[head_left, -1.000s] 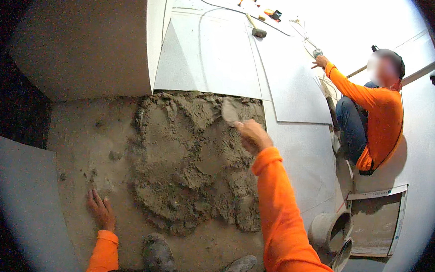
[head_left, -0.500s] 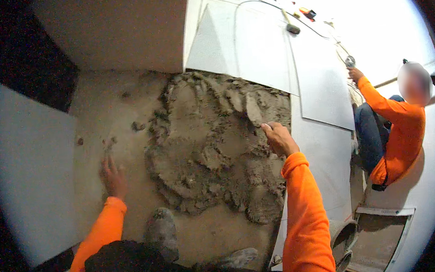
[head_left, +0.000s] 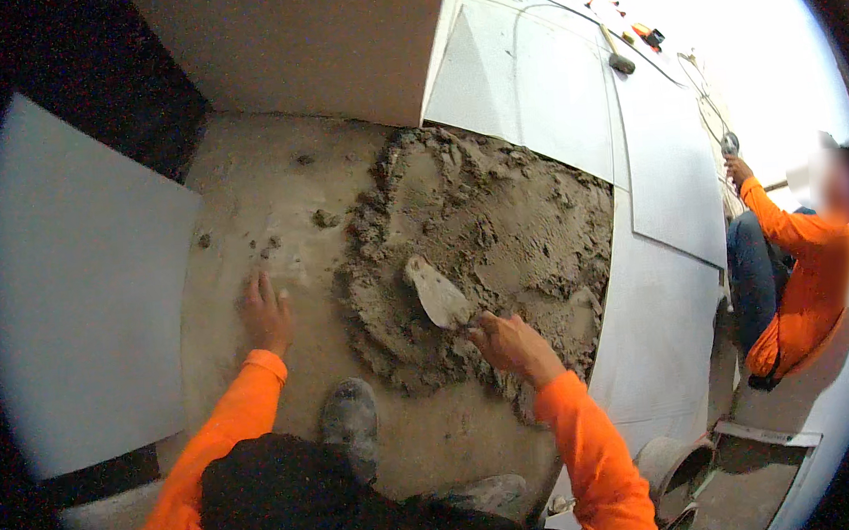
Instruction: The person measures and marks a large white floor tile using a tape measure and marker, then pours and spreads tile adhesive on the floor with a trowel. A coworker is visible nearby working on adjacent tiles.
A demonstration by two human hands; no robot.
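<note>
A wide bed of wet grey-brown mortar (head_left: 509, 211) is spread over the concrete floor (head_left: 235, 194) in front of me. Its surface is ridged and lumpy. My right hand (head_left: 512, 345) is closed round the handle of a trowel (head_left: 436, 295), whose pale blade lies over the left middle part of the mortar, tip pointing away to the left. My left hand (head_left: 266, 314) rests on the bare concrete left of the bed, fingers stretched out and holding nothing. Small mortar crumbs (head_left: 270, 243) lie just beyond its fingertips.
Large light tiles (head_left: 661, 319) border the mortar on the right and far side. A co-worker in orange (head_left: 800, 291) crouches at right, holding a tool. A mallet (head_left: 620, 63) and cable lie at the back. Buckets (head_left: 672, 471) stand lower right; a pale panel (head_left: 96, 295) is at left.
The trowel in my right hand has moved left and nearer, from the mortar's right side to its left middle. My left hand stays on the concrete. The whole view has shifted.
</note>
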